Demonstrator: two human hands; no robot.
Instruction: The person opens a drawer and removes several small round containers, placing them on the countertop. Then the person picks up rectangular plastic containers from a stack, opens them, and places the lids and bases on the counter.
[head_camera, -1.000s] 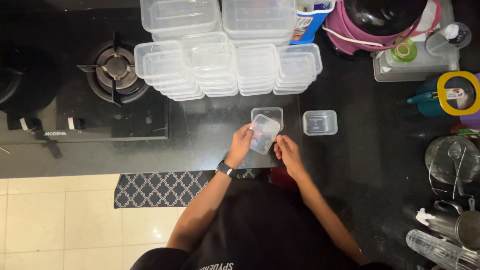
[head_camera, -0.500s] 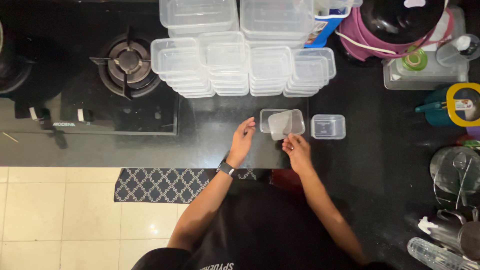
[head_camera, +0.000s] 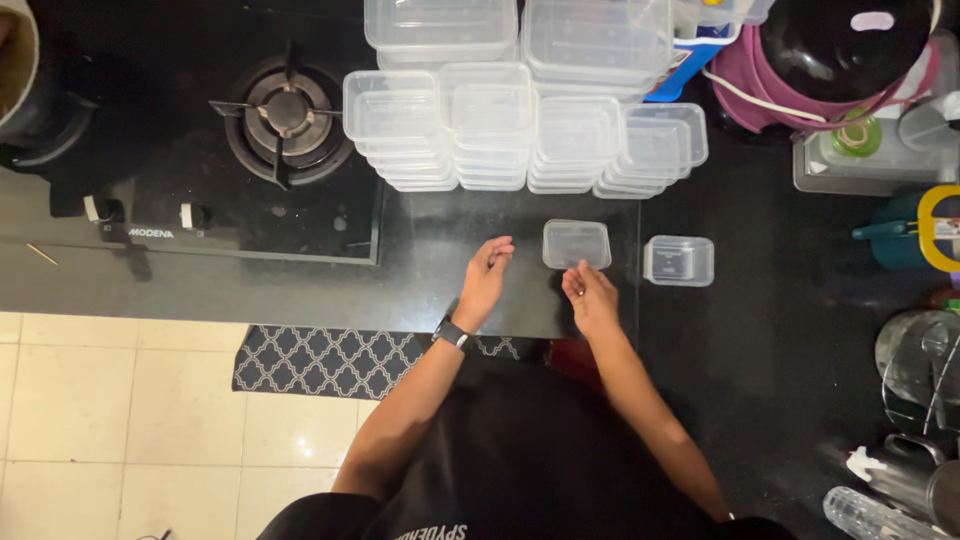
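Head view: we see two bare hands hovering over a small lidded container on a dark counter.

The small clear container sits closed on the black counter, just below the stacked clear tubs. Our right hand curls loosely at its near edge — fingertips seem to touch the lid, though we cannot tell for certain — and grips nothing. Our left hand, with a dark watch at the wrist, is half open and empty, just left of the container. A second small container lies to the right — the gas burner well to the left.
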